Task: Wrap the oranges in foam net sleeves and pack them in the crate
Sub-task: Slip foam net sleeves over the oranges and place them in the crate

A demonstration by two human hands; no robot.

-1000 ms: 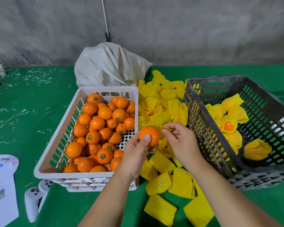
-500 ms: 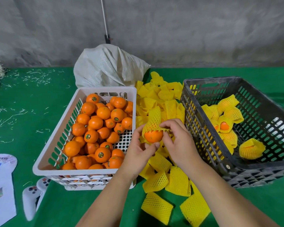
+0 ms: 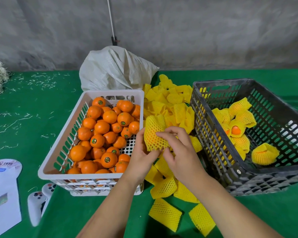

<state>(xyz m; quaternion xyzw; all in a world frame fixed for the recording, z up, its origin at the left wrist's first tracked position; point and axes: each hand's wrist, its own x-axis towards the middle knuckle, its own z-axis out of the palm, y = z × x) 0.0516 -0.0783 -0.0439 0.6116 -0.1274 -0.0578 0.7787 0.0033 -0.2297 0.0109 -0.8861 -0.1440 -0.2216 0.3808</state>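
Observation:
Between the two crates I hold an orange almost fully inside a yellow foam net sleeve (image 3: 153, 134). My left hand (image 3: 141, 157) grips it from below and the left. My right hand (image 3: 177, 152) pinches the sleeve from the right, fingers curled over its top. A white crate (image 3: 46, 167) on the left holds several bare oranges (image 3: 108, 127). The dark crate (image 3: 212, 138) on the right holds several wrapped oranges (image 3: 239, 121). Loose yellow sleeves (image 3: 169, 103) lie heaped between the crates and in front (image 3: 164, 213).
A white woven sack (image 3: 117, 69) sits behind the white crate against the grey wall. A white game controller (image 3: 36, 201) and white papers (image 3: 3, 200) lie at the front left. Pale shreds are scattered on the green table cover (image 3: 33, 100).
The sleeve, draped over the top of the orange half a second ago, now covers nearly all of it. Both hands have shifted round it, and the right hand's fingers moved onto its top.

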